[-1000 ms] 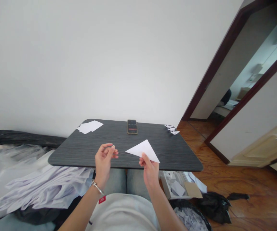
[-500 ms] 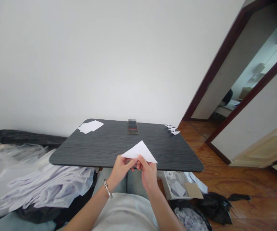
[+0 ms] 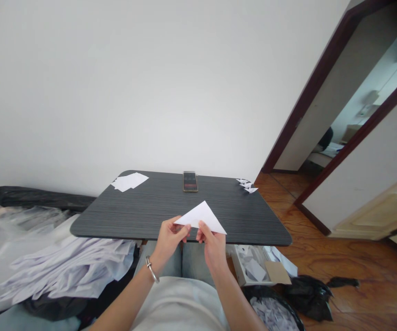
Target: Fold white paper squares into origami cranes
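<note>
- Your left hand [image 3: 170, 239] and right hand [image 3: 212, 248] grip a folded paper triangle [image 3: 201, 217], held over the tabletop's near edge.
- On the dark tabletop [image 3: 132, 207]: a phone [image 3: 190, 181] at center, loose paper sheets [image 3: 129, 182] left, small folded paper pieces [image 3: 248, 185] right.
- A paper heap [image 3: 67, 271] lies lower left of the frame.

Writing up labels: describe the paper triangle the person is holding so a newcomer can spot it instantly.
Start at the dark wood-grain table against the white wall. At its near edge, the person's left hand and right hand hold up a white paper triangle. It is the only paper in the hands, and it looks larger than the small paper triangles at the table's far right corner.
</note>
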`<state>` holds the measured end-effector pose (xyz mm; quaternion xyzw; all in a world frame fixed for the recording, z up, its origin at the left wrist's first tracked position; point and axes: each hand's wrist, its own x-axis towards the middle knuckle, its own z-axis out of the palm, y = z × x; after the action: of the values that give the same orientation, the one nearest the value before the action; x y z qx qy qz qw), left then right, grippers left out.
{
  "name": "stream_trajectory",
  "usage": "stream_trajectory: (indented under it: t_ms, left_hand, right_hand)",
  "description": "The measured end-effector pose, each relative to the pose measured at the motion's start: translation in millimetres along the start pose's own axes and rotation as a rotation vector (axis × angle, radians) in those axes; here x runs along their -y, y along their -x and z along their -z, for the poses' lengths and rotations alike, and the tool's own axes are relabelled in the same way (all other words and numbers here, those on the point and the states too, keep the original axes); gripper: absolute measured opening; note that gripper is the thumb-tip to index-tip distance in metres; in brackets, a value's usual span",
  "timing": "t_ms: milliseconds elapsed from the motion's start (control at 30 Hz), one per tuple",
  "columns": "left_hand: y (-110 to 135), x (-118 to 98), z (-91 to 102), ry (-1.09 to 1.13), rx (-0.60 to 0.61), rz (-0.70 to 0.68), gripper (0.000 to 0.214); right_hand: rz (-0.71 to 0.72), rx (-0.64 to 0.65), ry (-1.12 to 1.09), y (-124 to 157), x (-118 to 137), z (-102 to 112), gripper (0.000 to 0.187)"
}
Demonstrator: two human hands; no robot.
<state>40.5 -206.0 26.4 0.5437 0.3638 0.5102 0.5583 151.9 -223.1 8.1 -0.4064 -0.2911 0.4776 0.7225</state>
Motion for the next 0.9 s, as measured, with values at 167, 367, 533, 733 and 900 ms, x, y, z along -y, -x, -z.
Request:
stream_trajectory:
  t_ms: [167,367,533,733,900]
  left_hand:
    - [-1.8,-4.3,11.2,-0.027,-0.007,-0.001,0.021]
    - [-2.2,-9.1,23.8,-0.022,-0.044,-0.031,0.019]
    - [-5.0,-4.0,37.1,0.015,-0.093,-0.027,0.016]
    - [-4.6,-5.9,25.2,0.077,0.096,0.107,0.022]
    - [-1.0,-2.0,7.0,0.008,0.162,0.077,0.021]
  right_hand:
    - [0.008,-0.016,-0.002,-1.7,-0.2,0.7,0.020]
    - [0.017,-0.018,-0.034,-2.3,0.8,1.8,0.017]
    - [0.009,-0.034,-0.056,-4.3,1.8,4.5,0.016]
    - [-0.035,0.000,-0.034,-2.0,1.7,1.1,0.017]
    - [-0.080,0.080,-0.018,2.6,-3.3,-6.7,0.021]
